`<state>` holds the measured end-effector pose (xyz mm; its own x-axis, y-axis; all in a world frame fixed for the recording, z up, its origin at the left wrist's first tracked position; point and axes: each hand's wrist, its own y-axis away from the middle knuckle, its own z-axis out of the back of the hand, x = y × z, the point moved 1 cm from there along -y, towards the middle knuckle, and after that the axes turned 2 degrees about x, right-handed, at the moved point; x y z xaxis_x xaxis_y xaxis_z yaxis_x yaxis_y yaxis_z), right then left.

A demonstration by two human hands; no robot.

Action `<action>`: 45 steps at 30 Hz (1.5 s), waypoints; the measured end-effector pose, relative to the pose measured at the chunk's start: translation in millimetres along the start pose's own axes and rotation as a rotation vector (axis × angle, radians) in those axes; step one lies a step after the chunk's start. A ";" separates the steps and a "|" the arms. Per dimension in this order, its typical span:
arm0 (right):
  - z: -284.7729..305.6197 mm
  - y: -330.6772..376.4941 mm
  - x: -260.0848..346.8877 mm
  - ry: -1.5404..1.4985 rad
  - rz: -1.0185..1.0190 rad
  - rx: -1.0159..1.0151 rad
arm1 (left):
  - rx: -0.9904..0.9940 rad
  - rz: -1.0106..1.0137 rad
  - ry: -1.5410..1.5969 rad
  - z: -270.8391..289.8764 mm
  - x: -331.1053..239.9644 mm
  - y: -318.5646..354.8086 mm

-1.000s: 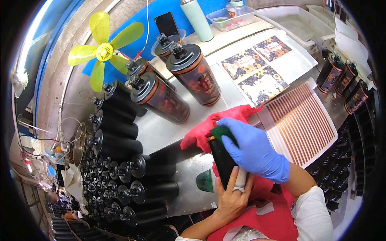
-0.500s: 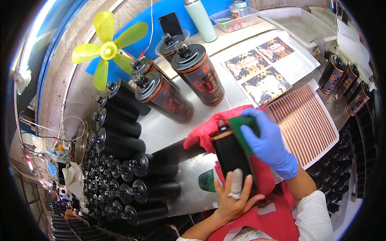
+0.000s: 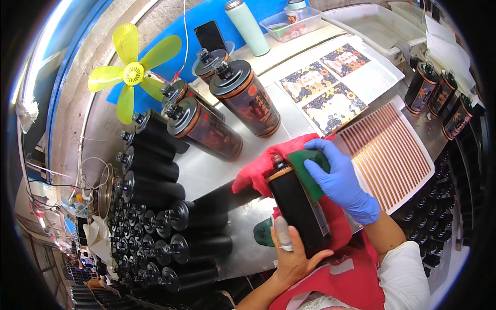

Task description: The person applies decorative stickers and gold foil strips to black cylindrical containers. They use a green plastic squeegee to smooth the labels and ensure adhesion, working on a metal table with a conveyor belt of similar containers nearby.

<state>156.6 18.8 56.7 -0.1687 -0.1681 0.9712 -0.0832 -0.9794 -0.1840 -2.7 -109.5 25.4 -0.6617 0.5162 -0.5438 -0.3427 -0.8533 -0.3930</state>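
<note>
A black bottle (image 3: 292,204) with a copper-coloured ring and clear neck lies tilted over a red cloth (image 3: 253,173) in front of me. My left hand (image 3: 295,261), bare with a white wrapping on one finger, grips its lower end. In my blue-gloved right hand (image 3: 343,178) is a flat green scraper (image 3: 308,173), held along the bottle's upper right side. A narrow strip like a label's edge shows on the bottle's right side, partly hidden from me. Another green piece (image 3: 264,232) lies on the metal table left of the bottle.
Several plain black bottles (image 3: 155,187) lie stacked at left. Labelled bottles (image 3: 253,101) stand behind, near a yellow-green fan (image 3: 133,74). Printed label sheets (image 3: 333,109) and a striped tray (image 3: 385,155) are at right. More labelled bottles (image 3: 421,88) stand far right.
The black bottle has turned, and a label-like strip now shows on its right side. My left hand has shifted left around its lower end. The scraper remains in my right hand.
</note>
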 end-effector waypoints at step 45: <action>138.1 194.8 -14.2 -0.188 -0.684 -0.382 | 0.080 0.074 0.007 -5.2 23.2 -1.2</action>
<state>278.4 -185.1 27.9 0.2068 0.4054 0.8904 -0.4443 -0.7719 0.4546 -14.2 -96.1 9.4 -0.6827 0.4522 -0.5740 -0.3457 -0.8919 -0.2915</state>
